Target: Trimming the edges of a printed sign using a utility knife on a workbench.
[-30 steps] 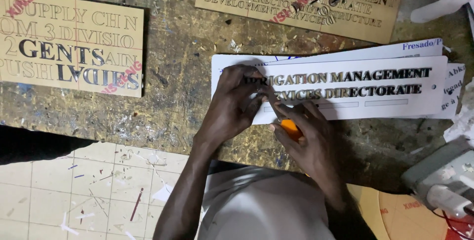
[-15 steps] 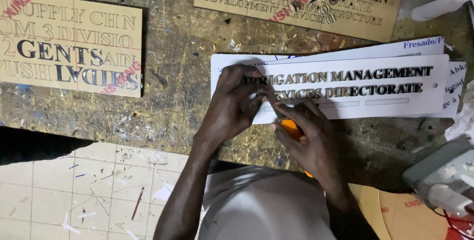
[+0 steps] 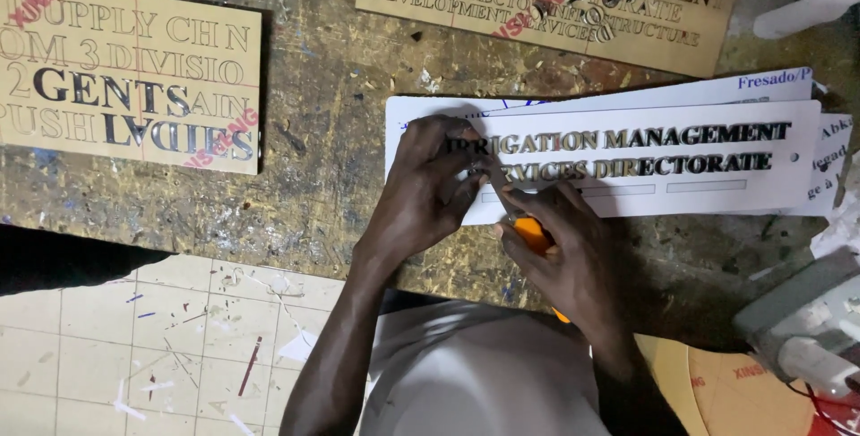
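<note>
Scarred workbench: white sign plate lies right-centre, lettering mostly seated; left hand presses its left-end letters, right hand grips an orange knife working there

Bare, scuffed tabletop runs open between the tan lettered board at far left and the white sign strips, wide enough for hands to pass. A second tan board blocks the far edge. Grey equipment crowds the right near corner.
</note>
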